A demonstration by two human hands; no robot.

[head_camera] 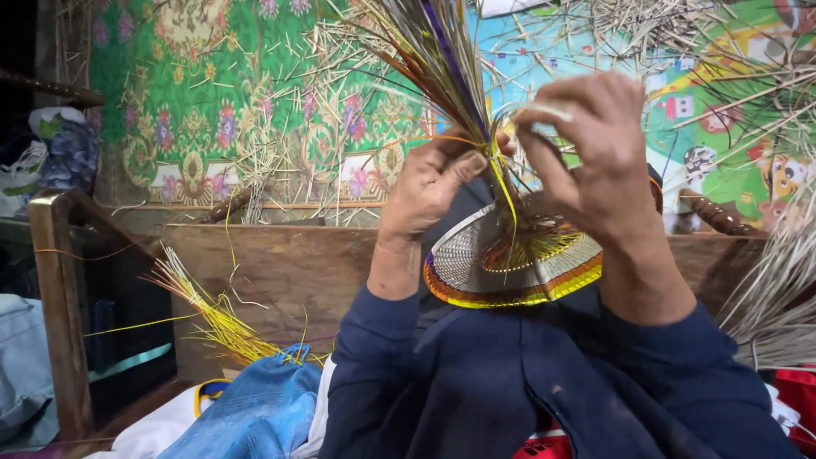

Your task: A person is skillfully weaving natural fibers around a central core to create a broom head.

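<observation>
The left hand [429, 183] pinched the upright bundle of straw strands [442, 59] above the round woven disc [510, 263], while the right hand [595, 144], closed on a pale strand [544, 110], probably needed steady tension for tight weaving.

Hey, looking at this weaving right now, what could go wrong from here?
The left hand pinches the bundle of loose strands above the woven disc; if that grip slackens, the strands may splay and the last rows could loosen. The right hand pulls a thin yellow strand, which might snap or kink under a hard tug. The stiff ends point up near the face and could poke.
</observation>
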